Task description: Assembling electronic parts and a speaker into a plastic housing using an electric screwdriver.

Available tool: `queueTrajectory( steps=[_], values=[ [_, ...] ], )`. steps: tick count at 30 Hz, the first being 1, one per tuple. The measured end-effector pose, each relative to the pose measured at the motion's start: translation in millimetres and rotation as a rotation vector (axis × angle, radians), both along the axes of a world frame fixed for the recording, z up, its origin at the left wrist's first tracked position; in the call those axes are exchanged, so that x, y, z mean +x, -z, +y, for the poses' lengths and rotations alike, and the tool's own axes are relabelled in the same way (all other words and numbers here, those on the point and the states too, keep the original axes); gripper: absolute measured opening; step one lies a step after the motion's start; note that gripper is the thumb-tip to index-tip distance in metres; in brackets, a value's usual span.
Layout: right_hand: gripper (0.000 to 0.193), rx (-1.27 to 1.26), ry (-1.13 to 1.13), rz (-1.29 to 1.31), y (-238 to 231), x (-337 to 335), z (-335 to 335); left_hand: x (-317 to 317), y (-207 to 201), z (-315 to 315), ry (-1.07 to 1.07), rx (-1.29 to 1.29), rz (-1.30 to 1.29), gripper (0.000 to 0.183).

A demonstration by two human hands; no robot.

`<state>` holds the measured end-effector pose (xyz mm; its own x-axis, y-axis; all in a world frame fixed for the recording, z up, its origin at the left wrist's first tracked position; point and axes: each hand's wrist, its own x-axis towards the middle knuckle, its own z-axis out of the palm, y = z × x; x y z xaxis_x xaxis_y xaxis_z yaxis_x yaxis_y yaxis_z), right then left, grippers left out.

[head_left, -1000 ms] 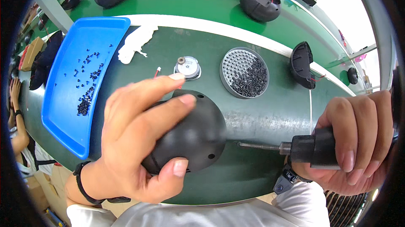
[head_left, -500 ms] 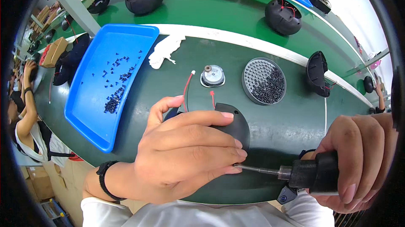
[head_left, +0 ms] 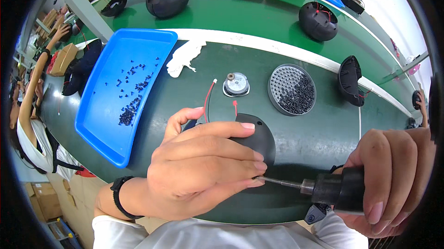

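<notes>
A curved black plastic shell [head_left: 261, 142] lies under my left hand [head_left: 203, 170], which is wrapped over it and hides much of it. Red wires with a white connector [head_left: 214, 81] stick up past my thumb. My right hand [head_left: 393, 179] grips a black electric screwdriver [head_left: 336, 189], held almost level. Its thin bit points left and meets the shell's edge beside my left fingertips; whether a screw sits at the tip cannot be made out. Beyond the shell, a round metal speaker [head_left: 236, 84] rests on the dark green bench.
At left stands a blue tray [head_left: 99, 124] with loose black screws. A round grey dish [head_left: 274, 103] of black screws sits at right, near a black half-shell [head_left: 349, 80]. Black housings [head_left: 167, 0] ride a green belt behind a white rail. Another person's arm [head_left: 34, 80] reaches in at far left.
The screwdriver has tipped slightly, its bit still at the shell's edge. Housings on the belt have shifted a little right. The other person's arm at left has reached farther forward.
</notes>
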<state>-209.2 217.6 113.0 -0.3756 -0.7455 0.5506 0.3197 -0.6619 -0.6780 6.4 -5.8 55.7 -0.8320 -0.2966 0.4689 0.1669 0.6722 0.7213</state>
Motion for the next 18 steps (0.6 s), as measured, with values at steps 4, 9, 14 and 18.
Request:
queueTrajectory(
  steps=[4, 9, 14, 18],
  values=[
    [0.031, -0.026, 0.023, 0.008, -6, 31, -69, -4, 1, 0, -0.012, 0.01, -0.016, 0.018],
    [0.031, -0.058, 0.029, 0.01, -5, 25, -76, -2, 0, -1, -0.017, 0.012, -0.039, 0.018],
    [0.032, -0.081, 0.039, 0.024, -5, 32, -88, -5, 0, 0, -0.023, 0.024, -0.028, 0.016],
    [0.031, 0.024, 0.058, -0.004, -15, 33, -73, -3, 1, -1, -0.027, 0.012, -0.01, 0.015]
  ],
)
